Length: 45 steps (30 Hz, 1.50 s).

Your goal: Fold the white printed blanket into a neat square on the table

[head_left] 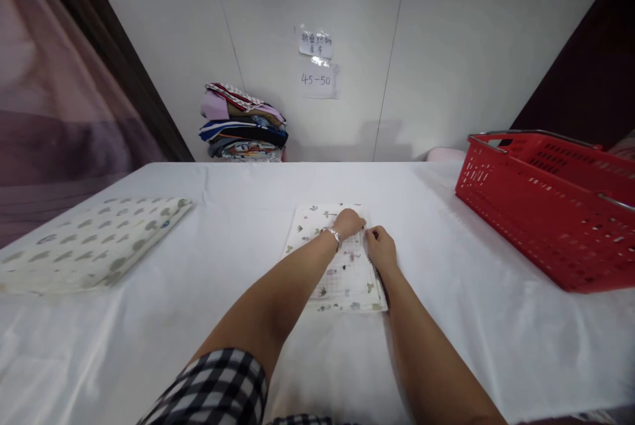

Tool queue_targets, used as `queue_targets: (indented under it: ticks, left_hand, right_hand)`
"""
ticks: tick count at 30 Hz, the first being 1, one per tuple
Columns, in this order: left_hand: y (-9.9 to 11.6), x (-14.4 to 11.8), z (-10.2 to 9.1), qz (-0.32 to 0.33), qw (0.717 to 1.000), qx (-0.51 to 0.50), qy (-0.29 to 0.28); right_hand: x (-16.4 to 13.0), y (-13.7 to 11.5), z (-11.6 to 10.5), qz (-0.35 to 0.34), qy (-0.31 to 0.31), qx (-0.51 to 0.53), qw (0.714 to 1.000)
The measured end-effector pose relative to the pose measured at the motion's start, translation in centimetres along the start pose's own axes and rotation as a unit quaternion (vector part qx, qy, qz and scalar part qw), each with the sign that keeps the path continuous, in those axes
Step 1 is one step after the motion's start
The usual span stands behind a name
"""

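A small folded white cloth [342, 273] printed with tiny animals and plants lies flat in the middle of the white table [248, 266]. My left hand [348, 223], with a bracelet at the wrist, rests on the cloth's far right part, fingers curled onto the fabric. My right hand [381, 246] sits beside it at the cloth's right edge, fingers pinched on that edge. Both forearms reach out over the near side of the table.
A larger folded cloth with grey spots [94, 240] lies at the left. A red plastic basket [550, 207] stands at the right. A stack of folded colourful clothes [243, 124] sits by the white wall at the back, under paper notes [317, 61].
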<state>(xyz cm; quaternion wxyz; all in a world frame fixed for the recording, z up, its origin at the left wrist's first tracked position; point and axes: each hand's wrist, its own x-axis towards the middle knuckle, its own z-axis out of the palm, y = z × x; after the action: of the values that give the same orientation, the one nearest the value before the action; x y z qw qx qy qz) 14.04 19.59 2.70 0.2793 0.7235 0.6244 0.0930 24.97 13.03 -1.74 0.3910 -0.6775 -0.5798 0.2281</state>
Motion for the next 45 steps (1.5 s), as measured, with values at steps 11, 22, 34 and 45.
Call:
queue_targets:
  ticks: [11, 22, 34, 45]
  left_hand:
    - [0.1, -0.6, 0.3, -0.017, 0.996, -0.079, 0.026]
    - [-0.5, -0.7, 0.7, -0.004, 0.983, -0.184, 0.010]
    - [-1.2, -1.2, 0.0, 0.016, 0.979, -0.191, 0.063]
    - [0.7, 2.7, -0.4, -0.046, 0.995, -0.046, 0.081]
  right_hand:
    - [0.2, 0.2, 0.0, 0.005, 0.000, -0.003, 1.000]
    - [0.2, -0.2, -0.1, 0.030, -0.010, -0.015, 0.999]
    - [0.1, 0.2, 0.2, 0.013, -0.005, -0.008, 1.000]
    - [-0.1, -0.5, 0.0, 0.030, -0.009, -0.002, 1.000]
